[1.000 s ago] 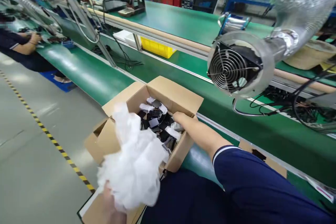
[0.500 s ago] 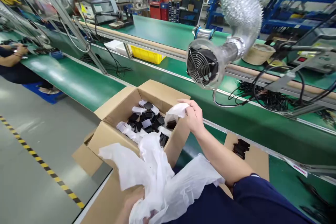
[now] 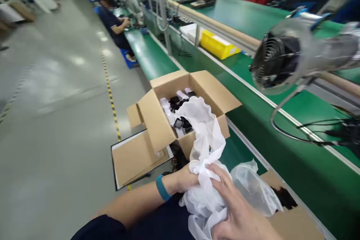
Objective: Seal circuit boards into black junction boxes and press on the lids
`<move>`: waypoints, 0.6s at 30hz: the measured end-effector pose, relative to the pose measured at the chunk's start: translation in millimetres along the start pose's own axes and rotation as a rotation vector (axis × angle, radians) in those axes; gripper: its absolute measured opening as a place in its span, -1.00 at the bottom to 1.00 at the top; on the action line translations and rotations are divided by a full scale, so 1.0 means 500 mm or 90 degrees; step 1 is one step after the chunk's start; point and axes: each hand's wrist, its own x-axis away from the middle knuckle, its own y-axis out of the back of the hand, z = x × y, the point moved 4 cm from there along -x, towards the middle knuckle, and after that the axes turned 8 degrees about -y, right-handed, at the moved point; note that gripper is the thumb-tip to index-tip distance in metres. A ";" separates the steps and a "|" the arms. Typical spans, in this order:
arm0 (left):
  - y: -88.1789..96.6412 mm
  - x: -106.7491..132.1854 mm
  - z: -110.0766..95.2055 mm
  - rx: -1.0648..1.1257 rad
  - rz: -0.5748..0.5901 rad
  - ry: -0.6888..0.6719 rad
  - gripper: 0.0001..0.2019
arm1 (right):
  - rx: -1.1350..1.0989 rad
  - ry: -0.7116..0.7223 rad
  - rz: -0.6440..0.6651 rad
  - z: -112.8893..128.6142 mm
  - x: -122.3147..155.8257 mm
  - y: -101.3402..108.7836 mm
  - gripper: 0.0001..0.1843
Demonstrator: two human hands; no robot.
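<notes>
My left hand (image 3: 187, 179), with a teal band at the wrist, is closed round a bundle of thin white packing sheets (image 3: 206, 129). My right hand (image 3: 234, 204) grips the same bundle from the other side, fingers curved over it. One end of the sheets stands up in front of an open cardboard box (image 3: 156, 123) and hides part of it. Inside the box lie several small black parts (image 3: 178, 123), some in white wrapping. Another translucent white sheet (image 3: 254, 187) lies beside my right hand, near black pieces (image 3: 285, 198) on cardboard.
A fan on a duct (image 3: 274, 58) juts over the green bench at the right, with dark cables (image 3: 345, 133) below it. A yellow bin (image 3: 218, 45) stands behind the box. Flat cardboard (image 3: 132, 161) sits at the left. A co-worker (image 3: 114, 22) sits farther along the bench.
My right hand has left the box and come to the bundle by my left hand. The sheets are gathered closer together. The view has turned left.
</notes>
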 end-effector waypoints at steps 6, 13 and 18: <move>0.058 0.128 0.043 0.171 -0.167 -0.124 -0.01 | -0.116 0.007 0.009 -0.013 -0.054 -0.171 -0.38; 0.271 0.273 0.146 0.315 -0.303 -0.065 -0.19 | -0.100 -0.100 0.151 -0.014 -0.257 -0.422 -0.74; 0.489 0.304 0.285 0.428 -0.468 0.095 -0.41 | -0.211 -0.238 0.369 -0.035 -0.388 -0.638 -0.35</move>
